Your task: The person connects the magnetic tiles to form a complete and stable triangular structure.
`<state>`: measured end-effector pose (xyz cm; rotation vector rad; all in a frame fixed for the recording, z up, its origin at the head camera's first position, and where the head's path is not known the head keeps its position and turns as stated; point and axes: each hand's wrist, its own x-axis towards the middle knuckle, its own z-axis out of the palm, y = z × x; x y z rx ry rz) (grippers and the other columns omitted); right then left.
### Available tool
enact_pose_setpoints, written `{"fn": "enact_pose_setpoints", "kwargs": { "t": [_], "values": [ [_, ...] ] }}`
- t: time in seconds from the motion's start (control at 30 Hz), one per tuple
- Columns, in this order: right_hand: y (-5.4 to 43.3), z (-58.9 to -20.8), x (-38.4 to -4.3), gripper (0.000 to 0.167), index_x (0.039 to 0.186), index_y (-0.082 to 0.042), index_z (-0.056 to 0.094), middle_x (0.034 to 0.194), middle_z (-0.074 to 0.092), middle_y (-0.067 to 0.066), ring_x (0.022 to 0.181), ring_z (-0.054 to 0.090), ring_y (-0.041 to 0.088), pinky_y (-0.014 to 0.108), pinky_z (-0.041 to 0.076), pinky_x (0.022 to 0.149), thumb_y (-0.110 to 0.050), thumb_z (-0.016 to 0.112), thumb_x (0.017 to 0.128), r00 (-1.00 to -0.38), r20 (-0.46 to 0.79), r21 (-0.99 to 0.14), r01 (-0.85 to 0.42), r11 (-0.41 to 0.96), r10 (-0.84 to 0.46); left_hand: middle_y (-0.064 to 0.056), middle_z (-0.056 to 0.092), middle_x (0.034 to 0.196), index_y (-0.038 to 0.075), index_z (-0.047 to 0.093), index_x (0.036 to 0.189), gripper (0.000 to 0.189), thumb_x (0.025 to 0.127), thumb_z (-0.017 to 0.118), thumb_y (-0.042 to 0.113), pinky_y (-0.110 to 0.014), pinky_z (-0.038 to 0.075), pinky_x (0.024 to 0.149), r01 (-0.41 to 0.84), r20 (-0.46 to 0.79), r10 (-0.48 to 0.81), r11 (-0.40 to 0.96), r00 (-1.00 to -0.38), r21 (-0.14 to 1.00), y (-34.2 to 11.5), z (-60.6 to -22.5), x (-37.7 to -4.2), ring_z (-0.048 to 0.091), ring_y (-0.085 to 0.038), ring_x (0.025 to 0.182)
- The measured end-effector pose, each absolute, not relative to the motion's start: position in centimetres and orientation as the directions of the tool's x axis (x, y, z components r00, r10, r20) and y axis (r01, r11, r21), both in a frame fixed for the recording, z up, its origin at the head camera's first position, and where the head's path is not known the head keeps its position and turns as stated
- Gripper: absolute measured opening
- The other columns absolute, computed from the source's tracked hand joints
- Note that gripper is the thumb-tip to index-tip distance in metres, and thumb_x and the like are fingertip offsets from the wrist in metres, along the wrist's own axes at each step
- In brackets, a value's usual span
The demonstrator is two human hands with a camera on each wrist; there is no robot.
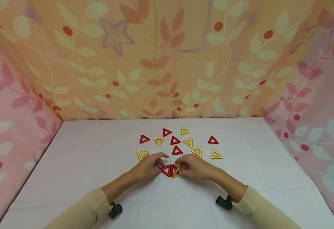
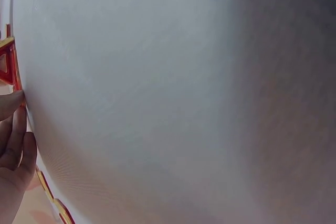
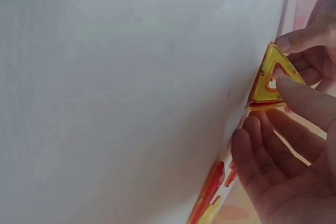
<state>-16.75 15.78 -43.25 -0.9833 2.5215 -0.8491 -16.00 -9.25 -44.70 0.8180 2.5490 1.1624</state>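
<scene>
Left sleeve and right sleeve: plain beige cloth, loose fit, light creases, straight wide ends. Stubby black device beside the left one; second black device, cylindrical part, beside the right (fine detail too small to read).

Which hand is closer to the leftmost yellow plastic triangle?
Left. The left hand is just beside the yellow plastic triangle; the right hand is farther off, to the right.
</scene>
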Motion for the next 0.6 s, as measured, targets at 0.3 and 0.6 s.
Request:
{"fn": "enact_pose_setpoints", "kwargs": {
  "t": [0.3, 0.6],
  "values": [
    [15.69, -43.26, -16.53, 0.035, 0.121, -0.005, 0.068, 0.105, 0.069, -0.004, 0.091, 0.061, 0.009, 0.028, 0.054, 0.084, -0.009, 0.076, 0.087, -0.720, -0.035, -0.639, -0.517, 0.570, -0.693, 0.001, 0.070, 0.097, 0.007, 0.059, 0.131, 0.049, 0.086, 0.072, -0.006, -0.028, 0.055, 0.086, 0.408, 0.044, 0.574, 0.524, -0.818, 0.748, -9.11, -44.74, -15.80, 0.064, -0.012, 0.091],
    [15.83, -43.19, -16.43, 0.038, 0.124, -0.006, 0.068, 0.109, 0.070, -0.002, 0.091, 0.061, 0.008, 0.028, 0.054, 0.083, -0.010, 0.076, 0.087, -0.722, -0.041, -0.650, -0.506, 0.567, -0.691, 0.001, 0.071, 0.099, 0.009, 0.058, 0.132, 0.049, 0.086, 0.073, -0.002, -0.029, 0.054, 0.088, 0.425, 0.063, 0.576, 0.521, -0.815, 0.740, -9.20, -44.43, -15.61, 0.065, -0.011, 0.093]
  ]
}}
